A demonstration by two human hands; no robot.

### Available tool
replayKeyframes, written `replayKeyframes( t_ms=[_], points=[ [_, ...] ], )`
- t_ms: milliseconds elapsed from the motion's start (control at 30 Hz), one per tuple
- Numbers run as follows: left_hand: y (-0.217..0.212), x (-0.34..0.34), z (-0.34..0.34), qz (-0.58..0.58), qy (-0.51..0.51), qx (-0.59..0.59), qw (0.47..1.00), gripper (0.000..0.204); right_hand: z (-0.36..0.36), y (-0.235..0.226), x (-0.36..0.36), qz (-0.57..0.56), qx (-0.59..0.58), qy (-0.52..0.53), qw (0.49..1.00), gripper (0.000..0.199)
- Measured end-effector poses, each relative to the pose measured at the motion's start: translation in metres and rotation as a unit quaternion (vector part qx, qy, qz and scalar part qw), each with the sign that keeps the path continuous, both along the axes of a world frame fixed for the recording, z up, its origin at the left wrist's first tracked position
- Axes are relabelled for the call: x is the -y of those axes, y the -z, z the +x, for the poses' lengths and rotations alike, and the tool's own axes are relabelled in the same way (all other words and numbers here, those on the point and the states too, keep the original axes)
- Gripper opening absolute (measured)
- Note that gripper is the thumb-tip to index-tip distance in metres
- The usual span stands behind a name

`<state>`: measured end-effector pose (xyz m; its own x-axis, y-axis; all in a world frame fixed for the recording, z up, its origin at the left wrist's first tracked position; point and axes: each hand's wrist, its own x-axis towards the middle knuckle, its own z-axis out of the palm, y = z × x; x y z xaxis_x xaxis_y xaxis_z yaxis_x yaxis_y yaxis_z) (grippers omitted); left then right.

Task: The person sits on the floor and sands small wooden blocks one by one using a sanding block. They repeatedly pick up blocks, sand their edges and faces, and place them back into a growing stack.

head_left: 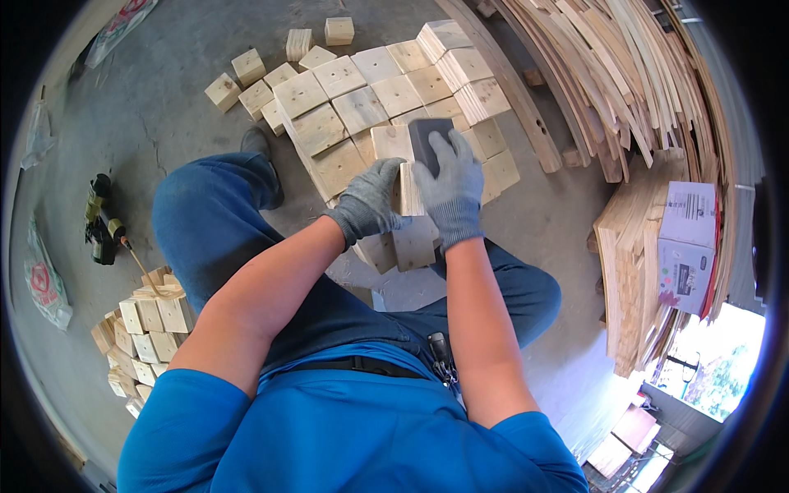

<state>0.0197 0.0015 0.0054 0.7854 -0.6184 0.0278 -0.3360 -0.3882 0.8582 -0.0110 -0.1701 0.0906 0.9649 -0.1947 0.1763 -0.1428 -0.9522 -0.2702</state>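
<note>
Both hands wear grey knit gloves and meet over a stack of pale wooden blocks between my legs. My left hand point(370, 200) is closed round the side of a wooden block point(408, 191), whose edge faces me. My right hand point(454, 182) grips a dark grey rectangular block point(429, 141) from above, its fingers bent over the near side; its exact kind does not show. The dark block sits against the far end of the wooden one. Another pale block point(389, 141) lies just beyond my left fingers. Several stacked blocks point(359, 108) reach away beneath and beyond my hands.
Loose blocks point(247, 66) lie on the concrete floor at the far left. A second block pile point(156, 316) stands by my left leg, near a cordless drill point(100, 220). Long boards point(592, 74) and a cardboard box point(689, 238) line the right side.
</note>
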Motion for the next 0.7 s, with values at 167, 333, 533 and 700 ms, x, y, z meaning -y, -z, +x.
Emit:
replayKeyframes(
  t_ms=[167, 333, 533, 700],
  points=[
    [0.0, -0.001, -0.002, 0.033, 0.001, 0.003, 0.999, 0.105, -0.089, -0.012, -0.02, 0.015, -0.005, -0.038, 0.999, 0.061],
    [-0.004, -0.002, -0.001, 0.011, 0.011, -0.03, 0.999, 0.102, -0.126, -0.013, -0.023, 0.015, -0.007, -0.066, 0.998, 0.063],
    [0.002, 0.001, -0.002, 0.023, -0.002, -0.006, 1.0, 0.101, -0.055, -0.005, -0.017, -0.015, 0.006, -0.024, 1.0, 0.057],
    [0.006, 0.001, -0.001, -0.01, 0.0, 0.008, 1.0, 0.1, 0.017, 0.001, -0.006, -0.016, -0.04, 0.028, 0.999, 0.057]
  ],
)
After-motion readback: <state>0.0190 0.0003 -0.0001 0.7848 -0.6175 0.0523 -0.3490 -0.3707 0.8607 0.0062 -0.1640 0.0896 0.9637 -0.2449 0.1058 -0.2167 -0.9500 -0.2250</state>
